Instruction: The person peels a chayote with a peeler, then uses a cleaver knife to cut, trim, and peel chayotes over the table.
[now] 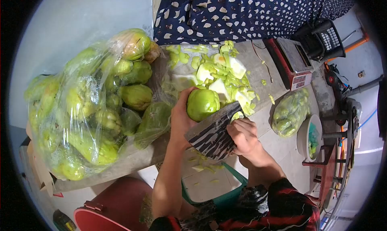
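A green chayote (202,104) rests in my left hand (180,118), whose fingers wrap round its left side. My right hand (245,137) grips a broad cleaver (212,135) with dark, striped markings on its blade; the handle is mostly hidden by the fingers. The blade lies slanted against the chayote's lower right side, and a small green slice (237,116) sits at its upper end. Just beyond both hands, pale cut chayote pieces (218,89) and green peelings (193,63) are heaped on the grey counter (261,75).
A large clear bag of whole chayotes (82,106) fills the left side. To the right are a red scale (288,65), a black basket (330,39), a smaller bag of green produce (290,112) and a white bowl (303,140). Below stand a red bin (115,204) and a green-rimmed container (238,175).
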`<state>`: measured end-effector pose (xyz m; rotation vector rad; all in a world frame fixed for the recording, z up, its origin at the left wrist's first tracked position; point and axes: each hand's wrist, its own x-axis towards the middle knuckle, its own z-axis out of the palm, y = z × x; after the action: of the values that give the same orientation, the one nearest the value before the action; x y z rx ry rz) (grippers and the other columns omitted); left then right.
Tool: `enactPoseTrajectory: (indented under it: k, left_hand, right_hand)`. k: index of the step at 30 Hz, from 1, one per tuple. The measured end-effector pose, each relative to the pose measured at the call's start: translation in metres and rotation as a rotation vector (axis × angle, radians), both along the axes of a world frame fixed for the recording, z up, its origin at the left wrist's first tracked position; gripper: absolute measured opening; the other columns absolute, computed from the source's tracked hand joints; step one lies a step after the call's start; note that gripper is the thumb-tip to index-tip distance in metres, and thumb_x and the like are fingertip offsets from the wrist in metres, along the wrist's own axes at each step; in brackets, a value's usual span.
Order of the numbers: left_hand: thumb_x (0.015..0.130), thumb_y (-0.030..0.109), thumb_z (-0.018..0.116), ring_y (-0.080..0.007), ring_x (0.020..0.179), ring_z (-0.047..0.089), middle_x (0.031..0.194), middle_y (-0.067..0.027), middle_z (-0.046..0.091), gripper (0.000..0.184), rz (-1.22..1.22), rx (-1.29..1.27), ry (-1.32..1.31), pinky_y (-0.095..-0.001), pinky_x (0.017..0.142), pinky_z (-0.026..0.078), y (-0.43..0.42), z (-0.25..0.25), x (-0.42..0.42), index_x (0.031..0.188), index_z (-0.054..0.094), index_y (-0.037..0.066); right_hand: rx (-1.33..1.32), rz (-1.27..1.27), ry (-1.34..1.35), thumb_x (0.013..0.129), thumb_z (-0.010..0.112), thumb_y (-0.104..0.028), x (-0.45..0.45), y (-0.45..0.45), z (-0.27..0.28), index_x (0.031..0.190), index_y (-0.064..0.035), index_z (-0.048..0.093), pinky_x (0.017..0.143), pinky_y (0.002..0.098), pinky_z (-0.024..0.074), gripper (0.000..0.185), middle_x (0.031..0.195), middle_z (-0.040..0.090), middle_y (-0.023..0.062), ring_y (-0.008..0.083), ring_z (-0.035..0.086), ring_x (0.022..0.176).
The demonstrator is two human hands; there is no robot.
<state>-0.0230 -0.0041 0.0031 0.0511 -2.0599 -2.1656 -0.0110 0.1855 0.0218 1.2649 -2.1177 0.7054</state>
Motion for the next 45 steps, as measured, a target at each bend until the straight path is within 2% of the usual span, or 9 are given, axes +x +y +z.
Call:
enactPoseTrajectory:
  k: [15,17,20,22,25,29,32,34,45]
  left_hand:
    - [0.057,0.017,0.083,-0.0173,0.095,0.061,0.105,-0.0110,0.063,0.074,-0.087,0.113,-0.027,-0.0310,0.084,0.049,-0.004,-0.001,0.007,0.121,0.051,-0.002]
    - [0.057,0.015,0.083,-0.0175,0.095,0.061,0.106,-0.0105,0.063,0.073,-0.104,0.184,-0.123,-0.0306,0.083,0.049,-0.007,0.003,0.006,0.121,0.051,-0.002]
    - [0.063,0.015,0.079,-0.0182,0.096,0.062,0.107,-0.0101,0.063,0.067,-0.109,0.266,-0.250,-0.0311,0.084,0.049,-0.010,0.003,0.005,0.122,0.051,-0.001]
    - [0.069,0.017,0.076,-0.0188,0.097,0.062,0.109,-0.0103,0.063,0.062,-0.102,0.276,-0.279,-0.0320,0.084,0.050,-0.007,0.004,0.004,0.123,0.051,-0.001]
    - [0.082,0.022,0.065,-0.0195,0.099,0.062,0.112,-0.0126,0.062,0.051,0.131,0.636,0.075,-0.0345,0.087,0.050,-0.010,0.004,0.002,0.125,0.052,-0.001]
    - [0.083,0.030,0.066,-0.0244,0.103,0.062,0.120,-0.0159,0.059,0.061,-0.332,1.203,-0.311,-0.0378,0.089,0.051,-0.027,-0.019,0.006,0.133,0.048,0.001]
    - [0.064,0.018,0.083,-0.0186,0.096,0.061,0.105,-0.0132,0.064,0.066,-0.134,0.255,-0.190,-0.0321,0.085,0.049,-0.019,-0.006,0.009,0.120,0.057,-0.005]
    - [0.064,0.018,0.082,-0.0188,0.096,0.061,0.105,-0.0132,0.064,0.065,-0.110,0.191,-0.048,-0.0325,0.086,0.049,-0.011,-0.017,0.008,0.119,0.056,-0.006]
    - [0.057,0.013,0.080,-0.0375,0.094,0.064,0.102,-0.0184,0.063,0.062,0.004,-0.237,0.378,-0.0382,0.081,0.050,-0.007,0.003,0.004,0.115,0.059,0.003]
  right_hand:
    - [-0.031,-0.456,-0.263,0.067,0.067,-0.001,-0.028,0.021,-0.023,0.091,-0.0049,0.054,0.054,0.0365,0.0500,0.028,0.065,0.059,0.0133,0.0345,0.062,0.056]
    - [-0.106,-0.402,-0.187,0.075,0.067,-0.002,-0.025,0.016,-0.009,0.088,-0.0042,0.053,0.047,0.0321,0.0455,0.019,0.060,0.057,0.0079,0.0238,0.059,0.048]
    - [-0.575,-0.527,-0.700,0.085,0.064,-0.003,-0.020,0.008,0.003,0.082,-0.0019,0.049,0.049,0.0232,0.0351,0.015,0.059,0.048,0.0011,0.0048,0.041,0.055]
    - [-0.518,-0.552,-0.754,0.085,0.063,-0.003,-0.030,0.015,-0.002,0.080,-0.0020,0.045,0.047,0.0241,0.0330,0.019,0.058,0.046,0.0008,0.0049,0.038,0.053]
    - [-0.400,-0.562,-0.757,0.085,0.063,-0.003,-0.028,0.014,0.005,0.078,-0.0020,0.043,0.045,0.0253,0.0336,0.021,0.057,0.047,0.0022,0.0068,0.039,0.050]
    - [-0.204,-0.463,-0.434,0.081,0.064,-0.004,-0.024,0.009,0.009,0.082,-0.0018,0.048,0.047,0.0274,0.0428,0.016,0.061,0.057,0.0089,0.0169,0.057,0.049]
    - [-0.114,-0.375,-0.347,0.073,0.068,-0.002,-0.021,0.015,-0.005,0.085,-0.0033,0.055,0.049,0.0286,0.0430,0.017,0.061,0.055,0.0081,0.0173,0.054,0.049]
    - [0.032,-0.263,-0.225,0.063,0.072,-0.006,-0.018,0.017,0.003,0.087,-0.0023,0.058,0.052,0.0367,0.0488,0.028,0.065,0.060,0.0086,0.0302,0.061,0.054]
    - [0.005,-0.063,-0.034,0.062,0.069,-0.020,-0.011,0.007,0.021,0.086,0.0024,0.057,0.044,0.0360,0.0408,0.035,0.059,0.048,0.0090,0.0264,0.052,0.048]
